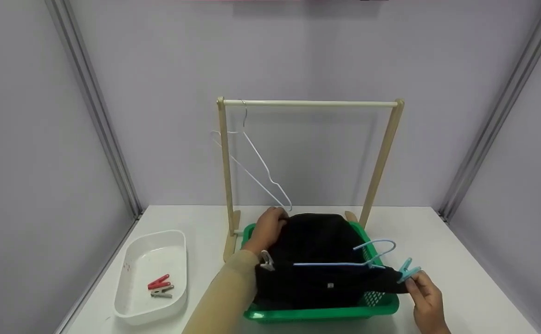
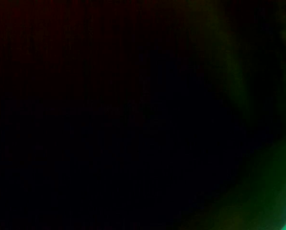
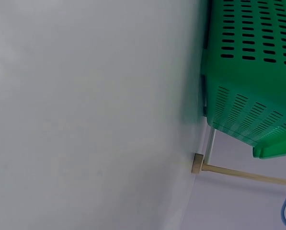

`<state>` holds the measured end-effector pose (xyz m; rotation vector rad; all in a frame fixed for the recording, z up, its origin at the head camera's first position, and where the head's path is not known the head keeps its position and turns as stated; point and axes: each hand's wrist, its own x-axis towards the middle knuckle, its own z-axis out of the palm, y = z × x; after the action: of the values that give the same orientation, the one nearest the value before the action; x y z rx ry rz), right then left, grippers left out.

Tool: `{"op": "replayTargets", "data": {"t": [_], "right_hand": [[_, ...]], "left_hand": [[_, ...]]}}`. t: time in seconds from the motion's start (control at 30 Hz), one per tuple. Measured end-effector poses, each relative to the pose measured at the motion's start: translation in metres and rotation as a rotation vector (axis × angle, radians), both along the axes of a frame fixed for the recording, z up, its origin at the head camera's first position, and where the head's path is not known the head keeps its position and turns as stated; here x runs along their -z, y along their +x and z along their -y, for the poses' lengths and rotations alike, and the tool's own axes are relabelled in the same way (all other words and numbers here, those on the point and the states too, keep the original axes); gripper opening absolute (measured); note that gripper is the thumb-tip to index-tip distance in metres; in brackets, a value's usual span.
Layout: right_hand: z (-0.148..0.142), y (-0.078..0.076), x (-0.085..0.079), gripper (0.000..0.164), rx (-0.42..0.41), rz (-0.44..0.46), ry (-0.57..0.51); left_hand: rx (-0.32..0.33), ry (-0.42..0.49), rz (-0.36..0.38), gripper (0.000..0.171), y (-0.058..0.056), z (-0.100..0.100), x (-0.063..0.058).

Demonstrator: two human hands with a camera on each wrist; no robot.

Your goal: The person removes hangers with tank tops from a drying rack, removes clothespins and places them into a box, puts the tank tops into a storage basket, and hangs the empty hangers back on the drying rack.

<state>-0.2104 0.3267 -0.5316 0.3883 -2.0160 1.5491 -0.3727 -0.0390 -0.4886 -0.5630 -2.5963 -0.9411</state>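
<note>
One black garment (image 1: 319, 236) spreads over a green basket (image 1: 321, 315) at lower centre, its blue hanger (image 1: 331, 264) running left to right, the right hand (image 1: 426, 301) nearer the hook (image 1: 382, 240), pinching the end beside a blue clothespin (image 1: 407, 271), the left hand (image 1: 267, 228) gripping the far left edge.

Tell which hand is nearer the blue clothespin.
Right. The right hand is at the blue clothespin; the left hand is near the far left corner of the green basket.
</note>
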Motion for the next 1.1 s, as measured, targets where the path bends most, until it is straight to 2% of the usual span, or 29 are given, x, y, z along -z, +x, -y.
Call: {"op": "replayTargets", "data": {"t": [0.13,0.33,0.57,0.77,1.0,1.1], "right_hand": [[0.002,0.0,-0.002,0.018,-0.01,-0.013,0.0],[0.002,-0.001,-0.002,0.017,0.018,-0.026,0.027],[0.002,0.0,-0.004,0.017,0.058,-0.009,0.059],[0.003,-0.001,-0.005,0.017,0.08,-0.012,0.079],[0.002,-0.001,-0.005,0.016,0.116,0.016,0.079],[0.004,0.0,-0.005,0.016,0.131,0.02,0.09]], "left_hand": [[0.063,0.058,0.022,0.007,-0.001,0.004,-0.006],[0.117,0.155,0.069,0.012,0.0,0.004,-0.018],[0.162,0.266,0.124,0.022,0.011,0.002,-0.036],[0.223,0.393,0.233,0.017,0.021,0.002,-0.05],[0.323,0.506,0.348,0.023,0.029,0.006,-0.055],[0.385,0.578,0.397,0.021,0.033,0.01,-0.055]]}}
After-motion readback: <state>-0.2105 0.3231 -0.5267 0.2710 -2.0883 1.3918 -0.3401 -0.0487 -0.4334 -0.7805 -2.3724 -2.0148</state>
